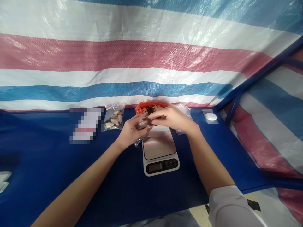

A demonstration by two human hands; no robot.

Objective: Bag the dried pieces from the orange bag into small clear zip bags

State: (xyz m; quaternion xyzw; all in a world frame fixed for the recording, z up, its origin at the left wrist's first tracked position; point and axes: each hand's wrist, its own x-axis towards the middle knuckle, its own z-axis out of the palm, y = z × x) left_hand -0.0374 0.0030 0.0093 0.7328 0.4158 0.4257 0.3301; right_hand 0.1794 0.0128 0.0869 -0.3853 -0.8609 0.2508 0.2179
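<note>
My left hand (129, 132) is closed around a small clear plastic bag (142, 123), held above the back left of a kitchen scale (159, 146). At the bag's mouth, the fingers of my right hand (174, 119) are bent together; what they pinch is hidden. Just behind both hands lies an open red plastic bag (140, 106) with brown and pale pieces in it, partly covered by my right hand. The scale is white with a shiny metal plate, and its display is too dim to read.
Left of my hands lies a zip bag of pale stone-like pieces (115, 121), beside a blurred-out white item (88, 124). To the right are another clear bag (184, 110) and a small bag holding a white oval (210, 117). A striped sheet (142, 56) hangs behind the blue table (113, 186).
</note>
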